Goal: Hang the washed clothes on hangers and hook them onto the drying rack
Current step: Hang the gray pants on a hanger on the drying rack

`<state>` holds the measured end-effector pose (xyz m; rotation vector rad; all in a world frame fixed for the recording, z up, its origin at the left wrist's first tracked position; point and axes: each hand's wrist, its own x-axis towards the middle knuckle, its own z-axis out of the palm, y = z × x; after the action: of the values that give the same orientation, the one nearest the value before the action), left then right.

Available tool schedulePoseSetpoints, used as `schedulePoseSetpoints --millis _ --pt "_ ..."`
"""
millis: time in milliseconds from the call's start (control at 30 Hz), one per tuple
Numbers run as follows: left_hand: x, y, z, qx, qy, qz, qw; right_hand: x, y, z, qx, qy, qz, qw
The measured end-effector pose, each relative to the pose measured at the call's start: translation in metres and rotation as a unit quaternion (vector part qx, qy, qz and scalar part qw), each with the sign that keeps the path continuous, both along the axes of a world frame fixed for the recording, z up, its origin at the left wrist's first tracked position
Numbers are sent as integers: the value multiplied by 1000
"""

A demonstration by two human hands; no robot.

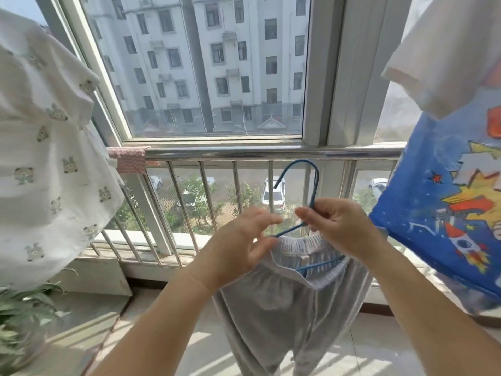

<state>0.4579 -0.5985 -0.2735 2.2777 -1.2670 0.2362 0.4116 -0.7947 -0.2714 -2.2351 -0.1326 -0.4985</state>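
Taking the steel railing point(271, 153) as your mark: left of it hung a white bear-print garment point(48, 147), and a pink cloth point(127, 160) was draped over the rail's left end. Below the rail's middle you had the grey trousers point(292, 299), their elastic waistband threaded on the blue wire hanger point(314, 191), whose hook rose just in front of the bars. The trousers looked soft and limp, probably a little heavy if damp, so they would sag and could slide along the thin wire; the stiff neck under the hook was the sensible place to hold. Your left hand point(244, 240) was loosely open, fingertips at the hanger's left arm beside the waistband, not clearly gripping. Your right hand point(336, 223) pinched the hanger's neck between thumb and fingers. Right of the rail hung a blue rocket-print shirt point(447, 213).
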Motion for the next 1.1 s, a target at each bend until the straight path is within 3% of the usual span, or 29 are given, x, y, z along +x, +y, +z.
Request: schedulePoseSetpoints --millis 133,300,533,733,967,1100 --pt "-4 -6 -2 2 8 34 999 -7 3 4 -3 -23 -16 1000" --pt "-3 -11 1 -87 -5 59 994 -16 2 19 3 -32 -13 999" --pt "7 -9 23 -205 -49 85 974 -34 -18 35 -141 25 -78 987" --pt "14 -21 47 -249 -102 70 961 -43 -21 56 -73 -103 -124 984" --pt "24 -47 94 -350 -283 103 887 -43 -30 105 -65 -246 -200 946" --pt "29 -57 125 -350 -298 75 885 -48 -30 135 -68 -288 -232 926"
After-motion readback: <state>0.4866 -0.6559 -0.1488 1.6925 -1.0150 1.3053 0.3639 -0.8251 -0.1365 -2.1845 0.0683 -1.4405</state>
